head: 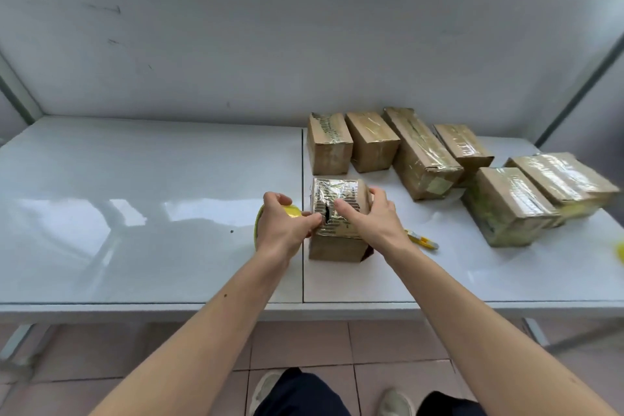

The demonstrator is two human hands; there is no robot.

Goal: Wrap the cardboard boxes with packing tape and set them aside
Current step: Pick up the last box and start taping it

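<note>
- The white bench [135, 186] carries everything; a seam splits its top into two panels, and its left panel shows only glare.
- A yellow-cored tape roll [270, 223] stands on edge just left of the seam, mostly hidden behind the left hand.
- The left hand [283, 226] curls its fingers round the tape roll, fingertips reaching to the left edge of the box in work.
- The box in work [337, 223], a small cardboard box, sits just right of the seam near the front of the bench. Its top is covered in shiny, wrinkled tape with a dark tear near the middle; its front face is bare cardboard. It is closed, so whatever it holds cannot be seen.
- The right hand [368, 219] lies over the top and right side of that box, thumb pressed on the taped top, fingers bent round the far right edge.
- A yellow utility knife [422, 240] lies on the bench just right of the right wrist.
- Behind, four taped boxes [364, 142] stand side by side in a row near the back wall, all closed.
- Further right, two more taped boxes [506, 206] lie touching each other, also closed.
- A yellow thing [620, 250] at the right edge is cut off and blurred.
</note>
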